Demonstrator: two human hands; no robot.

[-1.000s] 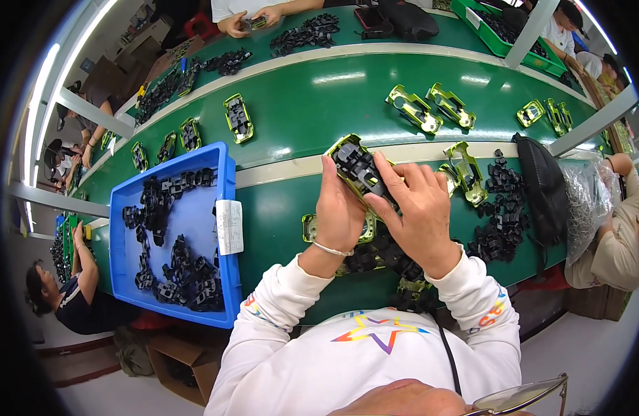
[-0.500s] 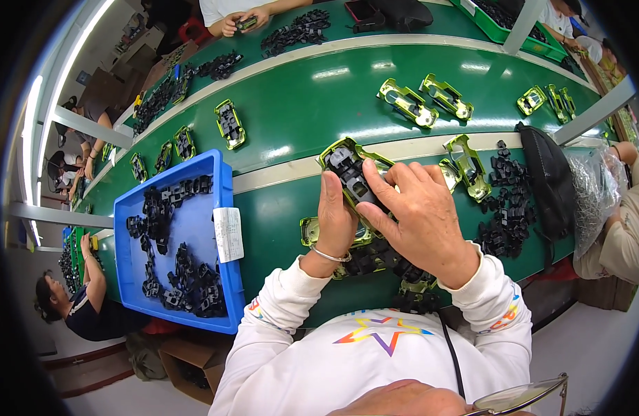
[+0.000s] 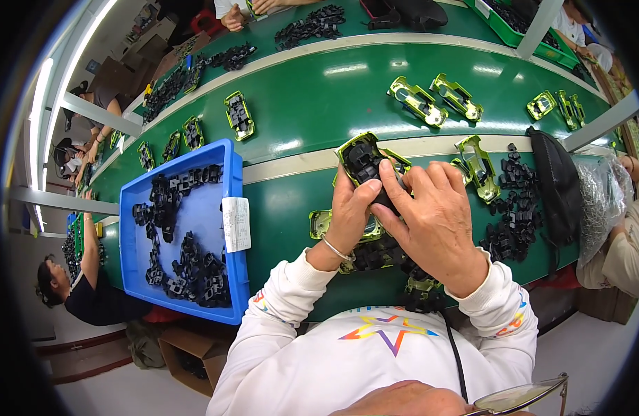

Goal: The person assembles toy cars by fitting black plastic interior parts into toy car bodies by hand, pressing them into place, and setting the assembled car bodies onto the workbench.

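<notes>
My left hand [image 3: 348,216] holds a shiny green toy car body [image 3: 345,150] above the bench, its thumb bent over the black plastic insert [image 3: 363,161] inside. My right hand [image 3: 437,225] is closed on the same body from the right, index finger and thumb pressing on the insert. The lower end of the body is hidden by my fingers. Beneath my hands lie another green car body [image 3: 320,224] and some black parts [image 3: 376,258], partly covered. Right of my right hand, an open green car body [image 3: 479,170] rests on the bench.
A blue tray [image 3: 239,291] with loose black inserts stands at left. More black inserts [image 3: 517,208], a black bag [image 3: 556,187] and a clear plastic bag [image 3: 604,201] lie at right. Several car bodies [image 3: 418,102] sit on the far green surface [image 3: 299,90]. Other people work around the benches.
My left thumb has bent from upright beside the car body to over the black insert. The whole view has shifted slightly. Across the bench, another person's hands have moved apart.
</notes>
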